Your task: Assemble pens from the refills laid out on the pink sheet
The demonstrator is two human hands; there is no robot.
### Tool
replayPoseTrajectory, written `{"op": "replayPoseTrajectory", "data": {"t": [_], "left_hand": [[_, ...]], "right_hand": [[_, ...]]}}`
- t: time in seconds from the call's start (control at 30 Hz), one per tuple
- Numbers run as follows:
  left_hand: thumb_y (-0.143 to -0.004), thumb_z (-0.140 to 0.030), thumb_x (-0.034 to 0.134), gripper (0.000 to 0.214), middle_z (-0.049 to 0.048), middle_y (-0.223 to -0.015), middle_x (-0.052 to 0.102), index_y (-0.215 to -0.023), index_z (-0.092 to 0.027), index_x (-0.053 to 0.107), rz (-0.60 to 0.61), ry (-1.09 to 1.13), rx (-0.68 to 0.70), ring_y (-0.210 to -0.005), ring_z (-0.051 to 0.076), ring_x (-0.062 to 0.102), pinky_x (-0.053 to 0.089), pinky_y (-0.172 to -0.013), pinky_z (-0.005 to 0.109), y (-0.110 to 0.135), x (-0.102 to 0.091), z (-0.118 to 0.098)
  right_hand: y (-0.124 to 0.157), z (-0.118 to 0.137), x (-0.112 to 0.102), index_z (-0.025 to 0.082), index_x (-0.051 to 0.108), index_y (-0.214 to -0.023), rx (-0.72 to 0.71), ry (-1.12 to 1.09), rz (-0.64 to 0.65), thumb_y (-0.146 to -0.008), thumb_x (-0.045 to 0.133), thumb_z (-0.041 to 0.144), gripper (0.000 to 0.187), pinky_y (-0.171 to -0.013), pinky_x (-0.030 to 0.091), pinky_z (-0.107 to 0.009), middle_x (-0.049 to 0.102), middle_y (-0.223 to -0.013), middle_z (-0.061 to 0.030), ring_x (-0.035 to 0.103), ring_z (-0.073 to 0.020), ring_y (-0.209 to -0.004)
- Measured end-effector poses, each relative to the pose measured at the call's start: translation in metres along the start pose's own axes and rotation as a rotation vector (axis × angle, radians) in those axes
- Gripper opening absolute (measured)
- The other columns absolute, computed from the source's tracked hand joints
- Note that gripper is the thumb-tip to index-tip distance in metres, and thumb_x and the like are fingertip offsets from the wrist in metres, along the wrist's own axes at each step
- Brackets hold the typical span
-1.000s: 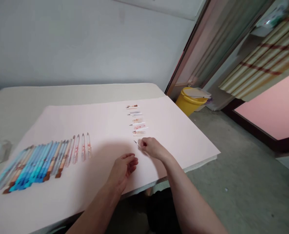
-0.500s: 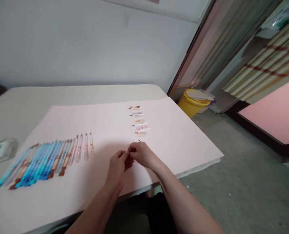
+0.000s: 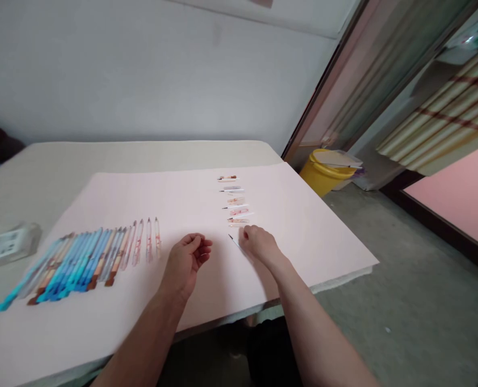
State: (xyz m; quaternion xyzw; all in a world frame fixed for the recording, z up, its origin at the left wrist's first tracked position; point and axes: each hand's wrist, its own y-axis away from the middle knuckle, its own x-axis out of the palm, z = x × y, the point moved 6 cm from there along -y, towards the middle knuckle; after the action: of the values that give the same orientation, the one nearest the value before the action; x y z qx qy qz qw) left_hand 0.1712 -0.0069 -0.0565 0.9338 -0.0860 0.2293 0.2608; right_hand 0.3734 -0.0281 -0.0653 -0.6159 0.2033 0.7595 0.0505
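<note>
My left hand [image 3: 187, 258] hovers over the pink sheet, its fingers curled and the thumb near the index finger. Whether something small is in them I cannot make out. My right hand [image 3: 259, 244] is closed low over the sheet, fingertips down, and hides whatever it grips. Just left of its fingers lies a thin pen refill [image 3: 234, 241] with a dark tip. Beyond that hand, pen parts [image 3: 239, 212] lie in short rows, refills beside patterned barrels. To the left stretches a row of pens [image 3: 89, 258], blue, brown and clear.
The pink sheet [image 3: 319, 242] covers much of the pale table [image 3: 61, 158]. A clear box [image 3: 11, 247] stands at the left. On the floor beyond the right edge is a yellow bucket [image 3: 323, 180]. A wall rises behind the table.
My hands, together before, have come apart. The right one has moved right, beside the refill, which now shows more fully; the left one has drawn away to the left.
</note>
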Motion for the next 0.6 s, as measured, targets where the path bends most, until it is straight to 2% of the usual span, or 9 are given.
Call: {"op": "replayPoseTrajectory", "data": {"t": [0.1,0.17,0.3,0.4,0.5,0.6], "left_hand": [[-0.074,-0.017,0.061,0.006,0.0070,-0.075,0.065,-0.078,-0.013,0.059,-0.014,0.017,-0.037,-0.061,0.010,0.058,0.046,-0.056,0.020,0.001,-0.003,0.000],[-0.075,-0.016,0.061,0.005,0.0078,-0.075,0.065,-0.078,-0.012,0.059,-0.042,0.023,-0.053,-0.062,0.011,0.059,0.047,-0.055,0.020,0.001,-0.007,0.000],[-0.076,-0.014,0.060,0.003,0.0088,-0.077,0.065,-0.077,-0.012,0.059,-0.061,0.049,-0.062,-0.063,0.011,0.060,0.048,-0.055,0.020,-0.002,-0.013,-0.001],[-0.077,-0.012,0.059,0.002,0.0089,-0.078,0.065,-0.077,-0.012,0.060,-0.036,0.079,-0.079,-0.063,0.011,0.060,0.049,-0.055,0.020,-0.004,-0.015,-0.003],[-0.078,-0.011,0.057,0.004,0.0088,-0.079,0.065,-0.078,-0.012,0.061,-0.001,0.108,-0.086,-0.064,0.011,0.060,0.049,-0.055,0.020,-0.004,-0.016,-0.006],[-0.078,-0.012,0.057,0.004,0.0072,-0.077,0.064,-0.078,-0.012,0.061,0.030,0.137,-0.082,-0.064,0.011,0.060,0.049,-0.056,0.020,-0.004,-0.015,-0.009]], "right_hand": [[0.004,0.013,0.002,0.018,0.064,-0.091,-0.048,0.005,0.040,-0.084,0.047,0.030,0.022,-0.061,0.036,-0.026,0.065,-0.098,-0.0114,0.060,-0.0209,-0.082],[0.007,0.022,0.004,0.018,0.064,-0.083,-0.099,0.006,0.083,-0.078,0.055,0.024,0.012,-0.059,0.035,-0.025,0.066,-0.092,-0.0093,0.060,-0.0193,-0.078],[0.015,0.035,0.000,0.017,0.062,-0.073,-0.182,0.001,0.098,-0.075,0.052,0.012,0.011,-0.058,0.032,-0.024,0.066,-0.083,-0.0082,0.059,-0.0173,-0.075],[0.023,0.048,-0.012,0.018,0.060,-0.080,-0.276,-0.097,0.021,-0.081,0.047,0.016,0.013,-0.059,0.031,-0.023,0.065,-0.081,-0.0055,0.056,-0.0150,-0.073],[0.038,0.062,-0.026,0.021,0.058,-0.089,-0.417,-0.354,-0.091,-0.085,0.045,0.022,0.014,-0.058,0.031,-0.021,0.062,-0.072,0.0000,0.053,-0.0120,-0.066],[0.050,0.071,-0.033,0.022,0.059,-0.088,-0.468,-0.487,-0.151,-0.084,0.047,0.023,0.012,-0.057,0.031,-0.020,0.060,-0.069,0.0024,0.050,-0.0106,-0.061]]}}
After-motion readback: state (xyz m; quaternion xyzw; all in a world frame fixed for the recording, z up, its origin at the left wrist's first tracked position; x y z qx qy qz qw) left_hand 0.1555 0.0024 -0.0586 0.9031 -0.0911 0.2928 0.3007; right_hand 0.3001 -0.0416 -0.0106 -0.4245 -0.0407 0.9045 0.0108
